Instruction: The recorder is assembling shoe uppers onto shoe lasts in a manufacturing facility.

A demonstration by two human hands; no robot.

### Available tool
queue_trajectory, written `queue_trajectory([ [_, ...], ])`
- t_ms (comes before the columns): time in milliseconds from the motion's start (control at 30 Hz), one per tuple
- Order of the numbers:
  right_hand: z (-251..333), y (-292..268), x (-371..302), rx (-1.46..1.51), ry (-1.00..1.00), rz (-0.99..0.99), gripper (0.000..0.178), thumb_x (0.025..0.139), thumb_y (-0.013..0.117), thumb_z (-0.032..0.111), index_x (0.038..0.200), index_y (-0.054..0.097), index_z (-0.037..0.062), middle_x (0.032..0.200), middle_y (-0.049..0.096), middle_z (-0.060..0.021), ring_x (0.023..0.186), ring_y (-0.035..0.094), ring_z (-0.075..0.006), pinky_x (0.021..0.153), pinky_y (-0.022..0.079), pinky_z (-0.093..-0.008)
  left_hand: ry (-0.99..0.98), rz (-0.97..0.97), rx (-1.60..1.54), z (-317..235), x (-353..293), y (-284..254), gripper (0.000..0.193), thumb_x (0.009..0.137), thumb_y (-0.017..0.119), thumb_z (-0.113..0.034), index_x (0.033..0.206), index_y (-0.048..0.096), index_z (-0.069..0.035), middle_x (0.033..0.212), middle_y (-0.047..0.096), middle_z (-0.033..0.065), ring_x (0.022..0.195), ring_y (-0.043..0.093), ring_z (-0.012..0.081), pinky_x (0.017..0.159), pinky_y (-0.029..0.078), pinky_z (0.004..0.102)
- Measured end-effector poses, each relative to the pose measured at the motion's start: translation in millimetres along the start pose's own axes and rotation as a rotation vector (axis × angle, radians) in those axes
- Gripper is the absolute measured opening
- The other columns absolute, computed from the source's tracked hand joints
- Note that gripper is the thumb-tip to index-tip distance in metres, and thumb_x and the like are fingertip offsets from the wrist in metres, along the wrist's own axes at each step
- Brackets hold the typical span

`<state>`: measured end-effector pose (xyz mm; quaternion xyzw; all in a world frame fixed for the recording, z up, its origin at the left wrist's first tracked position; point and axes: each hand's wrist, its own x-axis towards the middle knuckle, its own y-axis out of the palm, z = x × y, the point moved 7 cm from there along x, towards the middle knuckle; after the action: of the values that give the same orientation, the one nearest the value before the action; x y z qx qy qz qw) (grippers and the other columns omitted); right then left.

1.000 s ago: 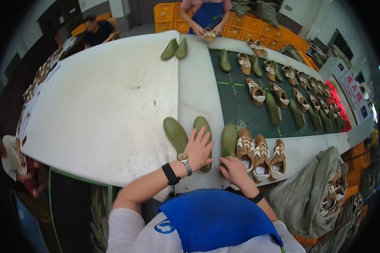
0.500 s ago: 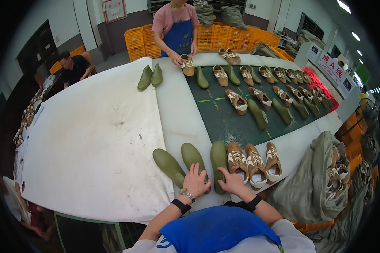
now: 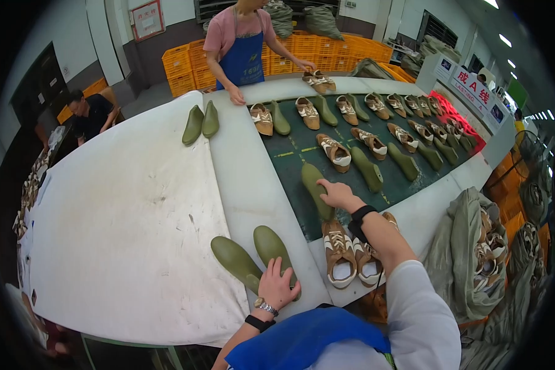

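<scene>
My right hand reaches forward, gripping a green shoe last by its side over the near-left part of the dark green belt. Close to me, my left hand is closed over the heel end of another green last on the white table. Beside that one, to the left, lies a further green last. Brown-and-white sneakers stand at the front edge under my right forearm, which partly covers them.
Rows of sneakers and lasts occupy the belt. Two lasts stand at the cloth's far end. Across the table a co-worker in a blue apron touches a sneaker. A grey sack of shoes is at right; orange crates stand behind.
My right hand has carried one last forward from beside the sneakers to over the belt. My left hand stays on its last. The co-worker's hand has left one sneaker and reaches another.
</scene>
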<state>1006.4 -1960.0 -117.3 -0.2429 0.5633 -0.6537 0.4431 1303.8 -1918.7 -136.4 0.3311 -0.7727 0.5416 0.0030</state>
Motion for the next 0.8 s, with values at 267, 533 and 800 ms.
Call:
queue_trajectory([
  [267, -55, 79, 4, -0.040, 0.063, 0.270, 0.058, 0.079, 0.046, 0.009, 0.133, 0.030, 0.0244, 0.110, 0.055, -0.0190, 0.099, 0.055, -0.0322, 0.083, 0.045, -0.0396, 0.019, 0.052, -0.002, -4, 0, 6, 0.031, 0.065, 0.063, -0.027, 0.089, 0.061, -0.008, 0.114, 0.049, 0.0231, 0.109, 0.046, 0.0382, 0.079, 0.046, 0.0425],
  [533, 36, 37, -78, 0.404, -0.364, -0.025, 0.030, 0.081, 0.051, 0.030, 0.096, 0.063, 0.0067, 0.094, 0.063, -0.0142, 0.089, 0.058, -0.0312, 0.076, 0.046, -0.0384, 0.018, 0.018, 0.046, 3, 2, 1, 0.036, 0.066, 0.065, -0.028, 0.097, 0.059, -0.010, 0.117, 0.048, 0.0191, 0.110, 0.045, 0.0367, 0.083, 0.043, 0.0428],
  [800, 104, 100, -188, 0.328, -0.276, -0.005, 0.030, 0.083, 0.051, 0.037, 0.099, 0.059, 0.0131, 0.096, 0.061, -0.0114, 0.084, 0.059, -0.0304, 0.072, 0.047, -0.0393, 0.071, -0.002, 0.033, 4, -5, 1, 0.040, 0.067, 0.064, -0.029, 0.101, 0.057, -0.009, 0.117, 0.048, 0.0184, 0.110, 0.045, 0.0354, 0.084, 0.042, 0.0416],
])
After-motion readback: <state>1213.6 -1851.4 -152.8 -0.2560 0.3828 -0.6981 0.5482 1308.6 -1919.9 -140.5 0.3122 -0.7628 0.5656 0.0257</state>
